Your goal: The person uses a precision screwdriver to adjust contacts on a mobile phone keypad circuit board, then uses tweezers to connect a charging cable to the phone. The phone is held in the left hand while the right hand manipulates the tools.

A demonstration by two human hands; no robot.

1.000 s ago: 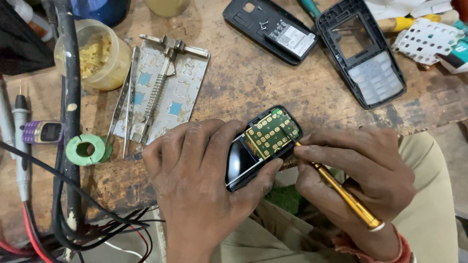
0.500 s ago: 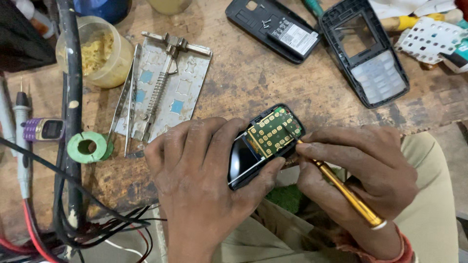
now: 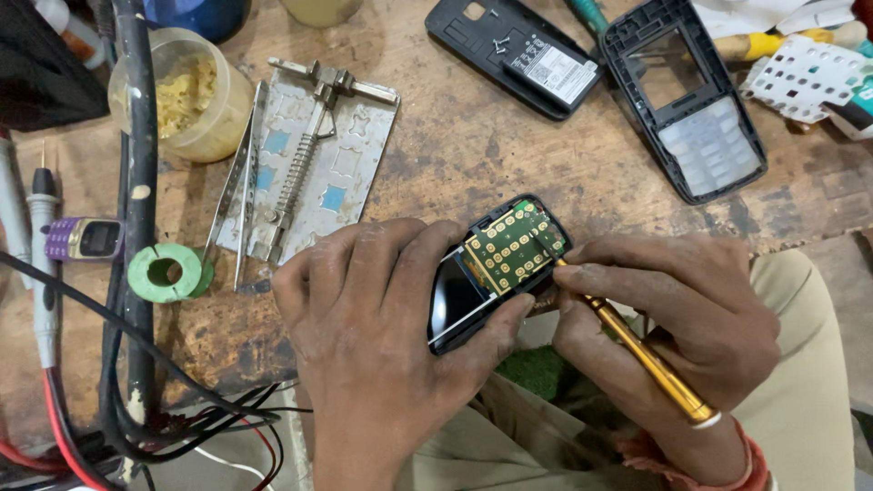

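My left hand grips a small opened mobile phone at the wooden bench's front edge. Its dark screen and green circuit board with gold keypad contacts face up. My right hand holds a thin yellow screwdriver, whose tip touches the board's lower right edge. The handle runs back over my right wrist.
A metal board-holder jig, a green solder spool and a jar of yellow flux lie at left. Black cables and probes cross the left side. A black phone back with battery, a front housing and a white keypad sheet lie beyond.
Both hands keep the same hold; the phone and screwdriver tip have barely shifted.
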